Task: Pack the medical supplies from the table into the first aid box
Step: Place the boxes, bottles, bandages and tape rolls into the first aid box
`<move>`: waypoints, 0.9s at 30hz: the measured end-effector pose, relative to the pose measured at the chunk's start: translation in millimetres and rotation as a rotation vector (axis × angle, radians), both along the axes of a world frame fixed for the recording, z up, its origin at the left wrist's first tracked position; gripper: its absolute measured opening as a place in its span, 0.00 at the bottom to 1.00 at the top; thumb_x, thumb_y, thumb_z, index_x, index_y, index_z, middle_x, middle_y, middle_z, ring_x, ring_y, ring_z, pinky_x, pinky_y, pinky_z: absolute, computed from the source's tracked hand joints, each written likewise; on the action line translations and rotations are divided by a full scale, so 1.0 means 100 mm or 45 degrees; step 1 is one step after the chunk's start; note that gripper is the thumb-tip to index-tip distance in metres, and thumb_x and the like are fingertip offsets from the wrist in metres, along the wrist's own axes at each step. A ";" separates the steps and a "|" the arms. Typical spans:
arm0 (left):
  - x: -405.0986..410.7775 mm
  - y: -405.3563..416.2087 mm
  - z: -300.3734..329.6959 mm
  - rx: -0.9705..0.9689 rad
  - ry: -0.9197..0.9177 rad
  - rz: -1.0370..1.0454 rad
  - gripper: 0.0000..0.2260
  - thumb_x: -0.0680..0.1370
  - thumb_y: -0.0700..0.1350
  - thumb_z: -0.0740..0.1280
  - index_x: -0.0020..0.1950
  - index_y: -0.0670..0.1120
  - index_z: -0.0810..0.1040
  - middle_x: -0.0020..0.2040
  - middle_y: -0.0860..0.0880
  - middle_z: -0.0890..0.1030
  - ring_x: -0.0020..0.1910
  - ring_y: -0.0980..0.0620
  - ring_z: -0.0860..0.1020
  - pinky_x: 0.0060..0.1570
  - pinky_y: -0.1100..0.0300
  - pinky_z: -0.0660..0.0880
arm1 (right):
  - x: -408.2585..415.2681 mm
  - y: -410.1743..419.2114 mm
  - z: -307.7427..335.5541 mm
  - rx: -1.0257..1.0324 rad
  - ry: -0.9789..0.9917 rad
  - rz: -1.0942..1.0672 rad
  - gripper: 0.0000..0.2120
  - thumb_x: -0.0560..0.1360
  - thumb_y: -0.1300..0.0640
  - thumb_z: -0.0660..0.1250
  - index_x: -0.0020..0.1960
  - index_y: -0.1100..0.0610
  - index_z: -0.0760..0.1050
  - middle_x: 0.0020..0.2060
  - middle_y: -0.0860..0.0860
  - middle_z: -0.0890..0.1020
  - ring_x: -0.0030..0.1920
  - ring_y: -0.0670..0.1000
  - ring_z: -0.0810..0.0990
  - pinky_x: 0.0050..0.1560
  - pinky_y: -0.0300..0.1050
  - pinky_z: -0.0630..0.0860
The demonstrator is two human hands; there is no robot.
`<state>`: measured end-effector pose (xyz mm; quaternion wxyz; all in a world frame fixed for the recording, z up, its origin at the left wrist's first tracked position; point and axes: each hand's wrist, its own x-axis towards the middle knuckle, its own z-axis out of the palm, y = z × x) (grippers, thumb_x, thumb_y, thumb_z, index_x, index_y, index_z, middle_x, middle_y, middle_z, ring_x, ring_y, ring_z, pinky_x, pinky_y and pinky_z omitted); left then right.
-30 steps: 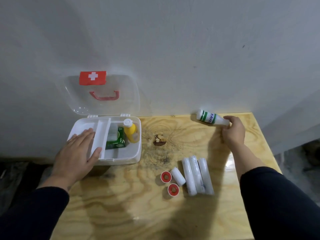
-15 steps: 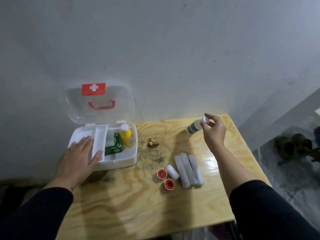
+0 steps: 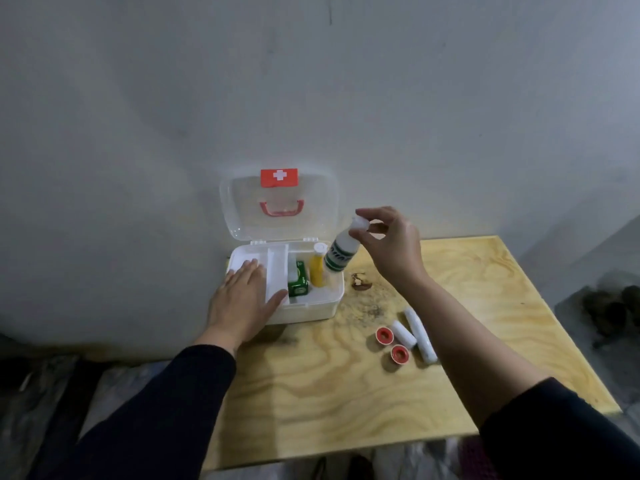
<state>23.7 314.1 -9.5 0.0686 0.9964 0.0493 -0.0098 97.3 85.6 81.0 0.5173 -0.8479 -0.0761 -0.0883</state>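
Head view: right hand [image 3: 391, 244] pinches the white bottle [image 3: 338, 254] by its cap, dangling it over the box [image 3: 311, 308] beside the yellow bottle [image 3: 317, 268], likely to lower it upright. Left hand [image 3: 242, 299] lies spread flat on the box, steadying it.

A grey wall [image 3: 138, 98] rises behind and above the right fingers [image 3: 372, 213], with a thin dark vertical mark [image 3: 330, 12] high over them. A dark knot [image 3: 360, 282] stains the wood just below those fingers. Far to their right, lower down, dark shoes [image 3: 609, 306] lie on the floor. Well below the left fingers [image 3: 249, 271], off to their left, lies dim cloth [image 3: 34, 393].
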 end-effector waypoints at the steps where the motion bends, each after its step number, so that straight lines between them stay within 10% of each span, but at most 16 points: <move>1: -0.05 0.01 -0.01 -0.015 0.008 0.004 0.35 0.78 0.65 0.52 0.77 0.43 0.57 0.78 0.46 0.58 0.77 0.50 0.53 0.74 0.54 0.49 | -0.03 0.10 -0.04 -0.036 0.001 0.030 0.14 0.70 0.60 0.73 0.56 0.57 0.79 0.51 0.50 0.81 0.45 0.47 0.79 0.43 0.30 0.74; 19: -0.08 0.14 -0.22 0.156 0.091 -0.134 0.41 0.73 0.68 0.36 0.79 0.43 0.47 0.79 0.46 0.48 0.78 0.51 0.46 0.76 0.52 0.42 | -0.11 0.48 -0.76 -0.461 0.064 0.118 0.19 0.72 0.62 0.71 0.62 0.61 0.76 0.55 0.54 0.79 0.53 0.53 0.79 0.55 0.46 0.78; 27: -0.08 0.15 -0.30 0.130 0.029 -0.134 0.39 0.75 0.67 0.38 0.78 0.43 0.50 0.79 0.46 0.50 0.78 0.51 0.47 0.75 0.52 0.41 | -0.03 -0.23 -0.80 -0.416 0.182 -0.311 0.13 0.74 0.58 0.68 0.59 0.60 0.78 0.55 0.57 0.82 0.56 0.56 0.80 0.58 0.49 0.75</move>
